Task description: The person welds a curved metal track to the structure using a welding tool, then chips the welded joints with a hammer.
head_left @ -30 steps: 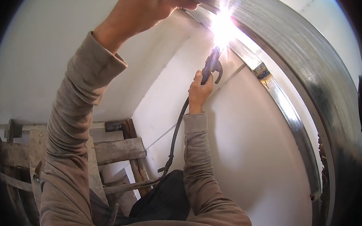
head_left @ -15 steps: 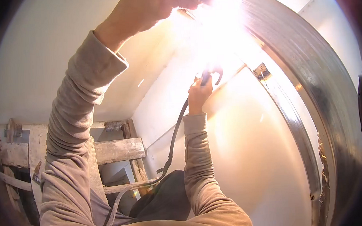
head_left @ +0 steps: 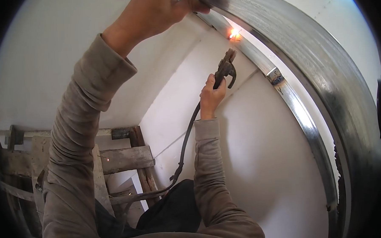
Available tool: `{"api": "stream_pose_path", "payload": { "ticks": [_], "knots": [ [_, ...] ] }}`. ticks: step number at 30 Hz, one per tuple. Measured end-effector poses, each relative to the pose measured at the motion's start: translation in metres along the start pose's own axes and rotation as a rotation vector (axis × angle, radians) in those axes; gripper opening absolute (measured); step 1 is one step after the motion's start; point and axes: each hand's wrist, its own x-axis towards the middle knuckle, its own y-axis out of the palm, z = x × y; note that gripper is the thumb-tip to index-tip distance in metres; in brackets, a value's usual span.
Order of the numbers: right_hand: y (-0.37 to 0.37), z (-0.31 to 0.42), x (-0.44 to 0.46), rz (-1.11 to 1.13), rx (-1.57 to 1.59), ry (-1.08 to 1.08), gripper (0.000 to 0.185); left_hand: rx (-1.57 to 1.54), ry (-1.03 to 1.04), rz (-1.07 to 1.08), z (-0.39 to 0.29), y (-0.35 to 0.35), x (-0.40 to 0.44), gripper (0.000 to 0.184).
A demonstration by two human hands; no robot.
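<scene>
My right hand (head_left: 212, 96) is closed around the handle of a welding electrode holder (head_left: 225, 70), its jaws pointing up. A dark cable (head_left: 184, 149) runs down from it. Just beyond the jaws, an orange spot glows on a narrow metal strip (head_left: 256, 56); I cannot make out a rod between them. Overhead, my left hand (head_left: 154, 16) grips the edge of a wide, shiny metal beam (head_left: 297, 42), thumb against it. Its other fingers are partly cut off by the frame's top.
Below left stands a rough wooden scaffold (head_left: 126, 159) of planks and posts. White walls (head_left: 268, 158) meet in a corner behind my right hand. A dark-marked joint (head_left: 276, 77) shows along the narrow strip. My dark-trousered leg (head_left: 171, 209) is beneath the cable.
The blinding white arc has gone out, leaving a small glowing spot. The electrode holder is now apart from the metal. My left hand stays at the beam.
</scene>
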Motion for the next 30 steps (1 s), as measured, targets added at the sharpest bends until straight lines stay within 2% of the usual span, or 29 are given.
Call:
{"api": "stream_pose_path", "payload": {
  "ticks": [9,15,19,21,24,27,30],
  "knots": [
    [-0.002,-0.006,0.003,0.000,-0.006,-0.001,0.020,0.038,-0.071,0.027,-0.017,-0.002,0.004,0.057],
    [-0.002,-0.008,0.003,-0.013,-0.030,-0.019,0.019,-0.009,-0.013,-0.001,-0.001,0.002,0.001,0.056],
    [-0.007,0.011,0.001,0.005,-0.019,0.178,0.030,0.014,-0.038,0.015,-0.006,0.005,0.003,0.057],
    [-0.006,0.012,0.002,-0.005,-0.017,0.162,0.028,0.021,0.019,-0.019,-0.001,0.009,0.004,0.058],
    [-0.005,0.011,0.000,-0.005,0.000,0.185,0.025,0.056,-0.082,0.024,-0.015,0.003,0.003,0.059],
    [-0.003,0.002,0.001,-0.012,-0.012,0.051,0.015,-0.046,0.016,0.006,0.000,0.008,0.003,0.059],
    [-0.005,-0.011,0.003,0.010,0.003,0.054,0.016,-0.109,-0.004,0.017,0.005,0.011,0.001,0.054]
  ]
}}
